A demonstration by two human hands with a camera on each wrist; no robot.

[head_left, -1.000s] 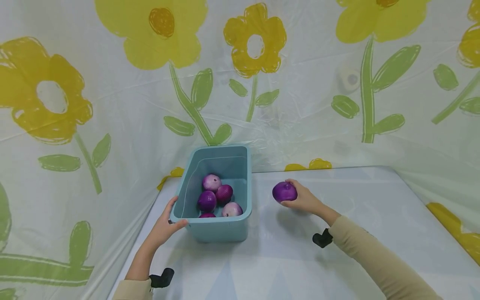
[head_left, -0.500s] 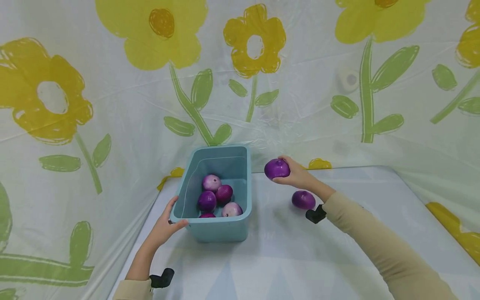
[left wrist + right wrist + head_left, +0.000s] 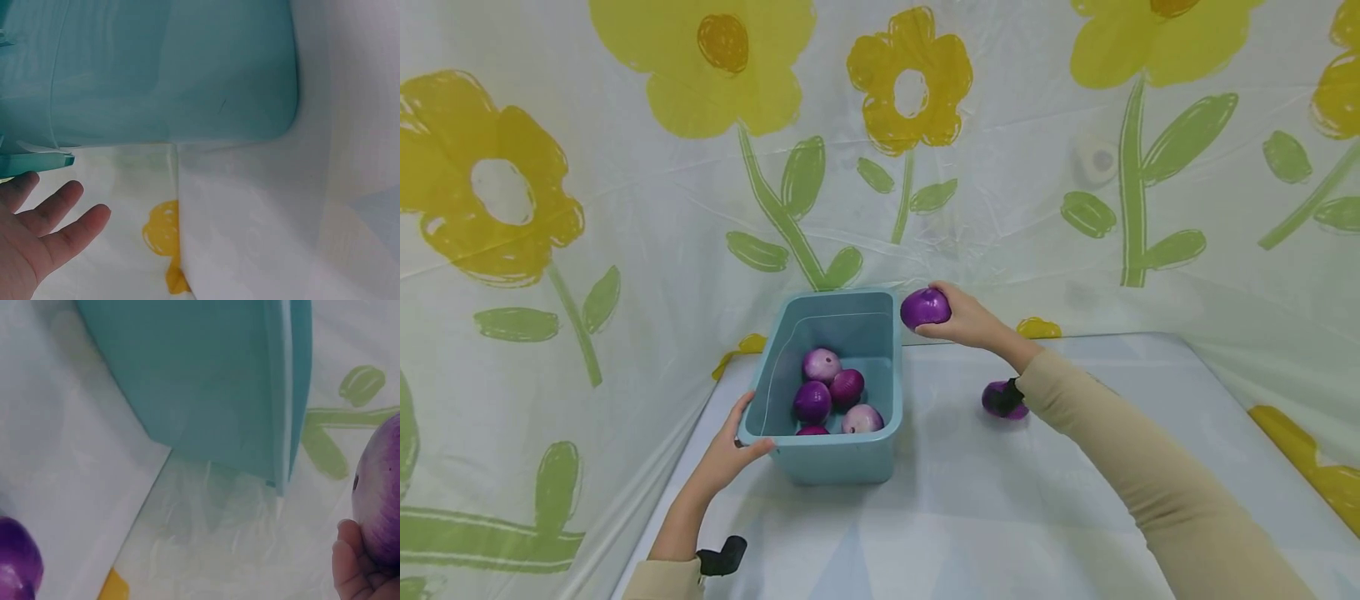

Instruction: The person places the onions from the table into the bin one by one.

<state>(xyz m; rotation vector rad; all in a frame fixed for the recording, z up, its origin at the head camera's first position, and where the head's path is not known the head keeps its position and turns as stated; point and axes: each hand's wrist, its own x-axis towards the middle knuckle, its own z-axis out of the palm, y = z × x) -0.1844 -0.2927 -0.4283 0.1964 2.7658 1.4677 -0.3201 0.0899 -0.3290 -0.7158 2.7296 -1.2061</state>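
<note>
In the head view my right hand grips a purple onion, raised just right of the far right rim of a blue-green plastic bin. The right wrist view shows this onion at the right edge, with fingertips against it. Several purple and whitish onions lie inside the bin, among them a dark purple onion. My left hand rests at the bin's near left corner. In the left wrist view its fingers are spread and mostly straight by the rim; its thumb is not in that view.
Another purple onion lies on the white table right of the bin, partly hidden by the right wrist's black camera mount. A flower-printed curtain hangs behind the table and along its left side.
My right hand has lifted the onion from over the table and carried it up and left toward the bin. The other table onion has come into view. The left hand has stayed put.
</note>
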